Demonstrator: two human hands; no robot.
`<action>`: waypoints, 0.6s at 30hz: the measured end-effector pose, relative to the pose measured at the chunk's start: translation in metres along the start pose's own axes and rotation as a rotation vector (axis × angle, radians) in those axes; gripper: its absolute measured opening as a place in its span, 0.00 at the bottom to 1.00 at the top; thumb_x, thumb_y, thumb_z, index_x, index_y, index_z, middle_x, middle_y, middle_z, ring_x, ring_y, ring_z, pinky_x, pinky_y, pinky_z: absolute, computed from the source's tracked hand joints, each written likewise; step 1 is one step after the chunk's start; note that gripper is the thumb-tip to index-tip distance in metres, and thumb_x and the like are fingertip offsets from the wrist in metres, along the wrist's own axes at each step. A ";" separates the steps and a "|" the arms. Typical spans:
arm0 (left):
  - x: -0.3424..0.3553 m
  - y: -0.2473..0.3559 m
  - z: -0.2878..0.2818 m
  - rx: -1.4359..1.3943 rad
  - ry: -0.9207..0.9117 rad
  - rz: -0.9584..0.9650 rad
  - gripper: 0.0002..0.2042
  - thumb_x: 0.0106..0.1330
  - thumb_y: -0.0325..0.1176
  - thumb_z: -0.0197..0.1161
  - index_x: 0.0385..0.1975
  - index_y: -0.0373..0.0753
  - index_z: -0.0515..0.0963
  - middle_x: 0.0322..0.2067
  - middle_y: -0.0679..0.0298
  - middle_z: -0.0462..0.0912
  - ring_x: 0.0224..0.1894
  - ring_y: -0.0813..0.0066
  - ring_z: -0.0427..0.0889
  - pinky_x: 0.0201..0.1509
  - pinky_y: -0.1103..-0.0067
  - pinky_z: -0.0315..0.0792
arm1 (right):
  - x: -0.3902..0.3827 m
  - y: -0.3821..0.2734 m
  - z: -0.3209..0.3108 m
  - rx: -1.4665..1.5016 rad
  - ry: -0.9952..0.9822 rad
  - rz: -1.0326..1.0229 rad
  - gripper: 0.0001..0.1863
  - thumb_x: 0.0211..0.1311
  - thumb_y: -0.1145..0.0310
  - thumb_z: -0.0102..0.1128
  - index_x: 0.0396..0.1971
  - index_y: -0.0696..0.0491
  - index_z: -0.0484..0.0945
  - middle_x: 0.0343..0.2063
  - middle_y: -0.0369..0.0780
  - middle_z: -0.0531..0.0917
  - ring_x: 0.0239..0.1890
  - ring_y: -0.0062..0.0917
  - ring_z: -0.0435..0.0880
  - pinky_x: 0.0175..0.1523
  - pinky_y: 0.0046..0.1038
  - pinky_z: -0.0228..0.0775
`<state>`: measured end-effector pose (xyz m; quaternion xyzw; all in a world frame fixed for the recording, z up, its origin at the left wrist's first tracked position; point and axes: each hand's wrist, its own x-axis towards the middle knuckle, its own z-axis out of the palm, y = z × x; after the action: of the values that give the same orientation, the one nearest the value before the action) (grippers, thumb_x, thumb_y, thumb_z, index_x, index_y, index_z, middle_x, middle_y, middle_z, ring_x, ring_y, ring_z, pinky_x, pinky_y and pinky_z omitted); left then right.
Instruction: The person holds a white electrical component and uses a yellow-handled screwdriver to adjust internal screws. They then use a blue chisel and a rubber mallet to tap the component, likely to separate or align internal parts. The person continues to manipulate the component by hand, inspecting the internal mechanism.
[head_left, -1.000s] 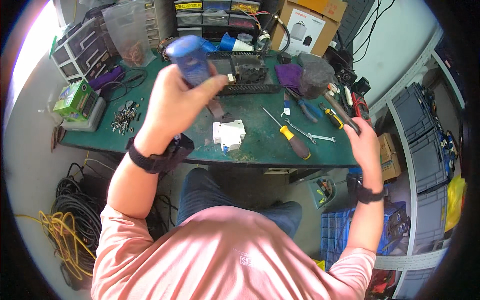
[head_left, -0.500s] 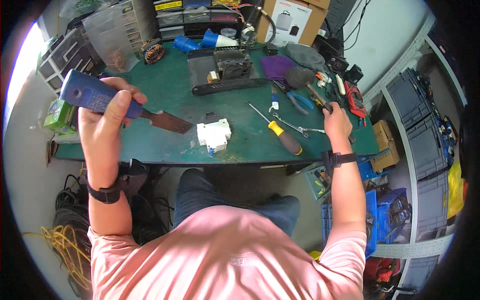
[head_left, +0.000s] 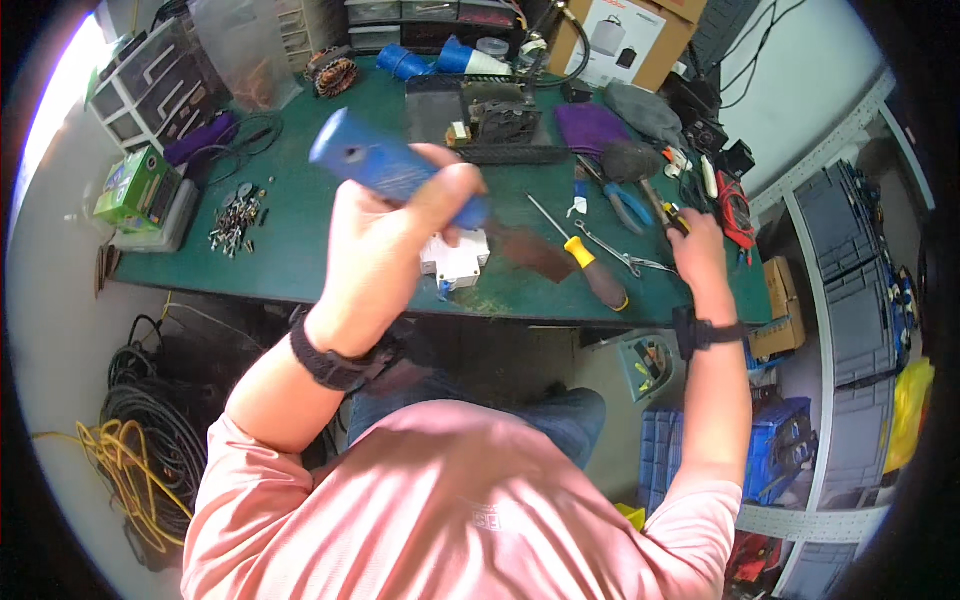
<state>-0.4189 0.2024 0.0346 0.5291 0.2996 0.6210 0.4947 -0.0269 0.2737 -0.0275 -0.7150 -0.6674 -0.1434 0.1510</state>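
My left hand (head_left: 400, 225) is closed round the blue handle (head_left: 375, 165) of a scraper, raised over the near middle of the bench. Its rusty, flat blade (head_left: 535, 252) points right and is blurred by motion. Behind my left hand and partly hidden by it lies a white plastic circuit breaker (head_left: 456, 262). My right hand (head_left: 698, 248) rests at the bench's right side, fingers closed on the handle of a mallet (head_left: 634, 160) with a dark round head. A small yellow-and-black part shows at those fingers. Between my hands lie a yellow-and-black screwdriver (head_left: 590, 265) and a wrench (head_left: 615, 250).
Blue-handled pliers (head_left: 628, 208), a purple cloth (head_left: 590, 130) and a red meter (head_left: 735, 210) lie on the right. A black metal housing (head_left: 480, 115) stands at the back. Loose screws (head_left: 238, 218) and a green box (head_left: 138, 190) are on the left. Shelving (head_left: 825, 300) borders the right.
My left hand has swung to the right with the scraper, passing in front of the breaker. The whole view has shifted slightly. My right hand stays by the mallet's handle.
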 end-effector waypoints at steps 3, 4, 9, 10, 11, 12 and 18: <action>0.004 -0.002 0.021 0.123 -0.039 -0.068 0.08 0.66 0.32 0.62 0.35 0.34 0.78 0.32 0.63 0.82 0.29 0.81 0.77 0.31 0.83 0.70 | -0.005 -0.063 -0.064 0.651 0.071 -0.174 0.16 0.56 0.71 0.66 0.45 0.59 0.79 0.40 0.46 0.81 0.44 0.35 0.81 0.50 0.31 0.72; 0.004 -0.004 0.024 0.113 -0.061 -0.040 0.07 0.66 0.32 0.63 0.34 0.33 0.79 0.31 0.64 0.81 0.28 0.82 0.77 0.31 0.84 0.70 | -0.014 -0.091 -0.085 0.897 -0.071 -0.188 0.18 0.56 0.70 0.66 0.46 0.59 0.79 0.41 0.43 0.82 0.45 0.29 0.82 0.51 0.28 0.72; 0.001 -0.004 0.046 0.031 -0.165 -0.016 0.08 0.64 0.32 0.65 0.34 0.33 0.79 0.29 0.66 0.80 0.27 0.82 0.76 0.31 0.84 0.71 | -0.057 -0.164 -0.110 0.837 -0.302 -0.422 0.22 0.57 0.70 0.65 0.51 0.57 0.74 0.36 0.48 0.81 0.40 0.41 0.82 0.45 0.32 0.73; 0.003 -0.007 0.047 0.025 -0.199 -0.032 0.10 0.64 0.33 0.66 0.36 0.33 0.79 0.30 0.66 0.80 0.28 0.83 0.77 0.32 0.84 0.71 | -0.060 -0.164 -0.104 0.830 -0.242 -0.436 0.19 0.58 0.70 0.63 0.49 0.58 0.74 0.35 0.49 0.81 0.38 0.42 0.82 0.44 0.33 0.73; 0.005 -0.008 0.048 0.026 -0.234 -0.045 0.11 0.64 0.34 0.67 0.38 0.33 0.79 0.31 0.66 0.80 0.29 0.83 0.77 0.33 0.84 0.72 | -0.060 -0.163 -0.094 0.826 -0.177 -0.451 0.17 0.59 0.71 0.62 0.48 0.58 0.74 0.34 0.50 0.81 0.37 0.44 0.81 0.42 0.34 0.73; 0.005 -0.009 0.043 0.125 -0.275 -0.073 0.15 0.61 0.35 0.69 0.42 0.33 0.77 0.35 0.64 0.80 0.32 0.79 0.78 0.37 0.82 0.73 | -0.059 -0.162 -0.088 0.821 -0.111 -0.467 0.15 0.60 0.72 0.60 0.46 0.59 0.75 0.32 0.51 0.81 0.35 0.45 0.81 0.41 0.35 0.72; -0.007 -0.043 -0.032 1.330 -0.365 0.266 0.37 0.47 0.34 0.76 0.59 0.33 0.67 0.53 0.50 0.73 0.56 0.52 0.73 0.59 0.67 0.70 | -0.053 -0.122 -0.094 1.237 -0.335 -0.025 0.09 0.68 0.73 0.52 0.44 0.58 0.77 0.21 0.32 0.72 0.22 0.14 0.69 0.29 0.20 0.64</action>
<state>-0.4370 0.2148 -0.0144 0.8473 0.4608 0.2626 0.0284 -0.1529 0.1951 0.0393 -0.5003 -0.6498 0.3803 0.4277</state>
